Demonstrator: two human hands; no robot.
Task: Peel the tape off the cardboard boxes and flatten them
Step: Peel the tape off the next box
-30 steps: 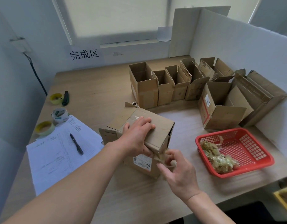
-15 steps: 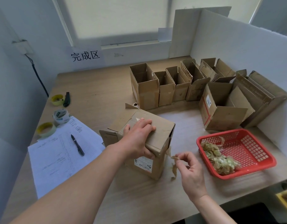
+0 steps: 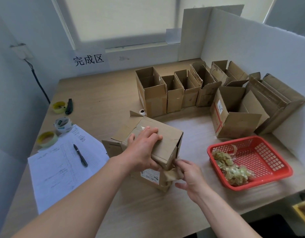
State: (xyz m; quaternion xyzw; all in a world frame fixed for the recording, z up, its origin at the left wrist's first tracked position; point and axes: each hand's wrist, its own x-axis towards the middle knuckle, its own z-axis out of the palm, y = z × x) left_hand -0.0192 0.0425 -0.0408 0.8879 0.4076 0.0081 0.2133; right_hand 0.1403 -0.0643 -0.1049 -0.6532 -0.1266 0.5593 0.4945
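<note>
The box (image 3: 148, 148) sits on the table (image 3: 103, 100) in front of the person, tilted onto one edge, with one end flap hanging open at the left. The left hand (image 3: 141, 152) lies over its top face, fingers spread flat on the cardboard and thumb wrapped under the near edge — a holding grip that pins the box in place.

Change from half a second ago: the right hand (image 3: 187, 174) was out to the right of the box with a short strip pinched between its fingertips, drawn away from the corner. It is now back against the near right corner, fingertips tucked in at the tape (image 3: 172, 174) that hangs loose and crumpled there. Whether the fingers have closed on the strip cannot be told; the knuckles hide the contact.

Judgement: one pull has freed part of the tape and the hand has gone back for a fresh hold nearer the box — peeling is partway through. The box has not been flattened yet.

The red basket (image 3: 275, 162) to the right holds a wad of peeled tape and stands near enough for the next drop. A row of open boxes (image 3: 175, 93) waits behind.
</note>
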